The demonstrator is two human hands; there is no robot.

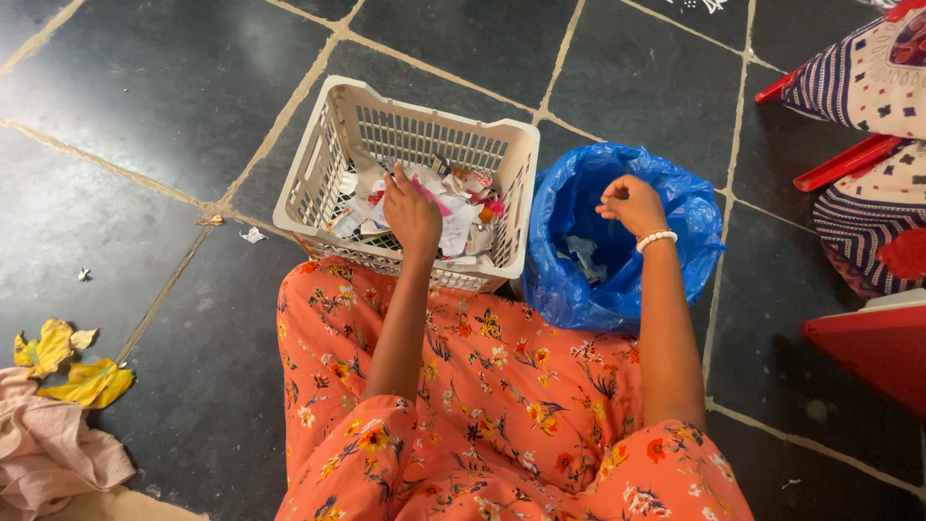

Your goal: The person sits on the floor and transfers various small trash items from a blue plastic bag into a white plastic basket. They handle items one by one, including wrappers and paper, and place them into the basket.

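Far left, on the dark stone-tile floor (145, 106): a crumpled pink cloth (48, 449) at the lower edge, with yellow dried leaves (68, 371) just above it. A small white paper scrap (253, 234) lies near the left corner of the basket.

Centre left: a cream slotted plastic basket (323, 159) stands on the floor, touching the person's orange floral garment (482, 415) along its near wall. It holds a loose heap of torn paper and wrapper scraps (458, 217), mostly white with pink and red pieces.

The left hand (413, 214) is inside the basket, back of the hand upward, resting on the scraps. Its fingers point down into the heap and are hidden from this angle; cannot tell whether they grip anything.

Centre right: a blue plastic bag (579, 280), mouth open, stands just beside the basket's right wall, touching it. Pale scraps show at its bottom.

The right hand (632, 205) hovers over the bag's mouth, a white bead bracelet (656, 237) at the wrist. Its fingers are curled narrow, tips pinched together; anything between them is too small to make out.

Far right: patterned striped cushions (868, 82) and red furniture (868, 347), well apart from the bag.
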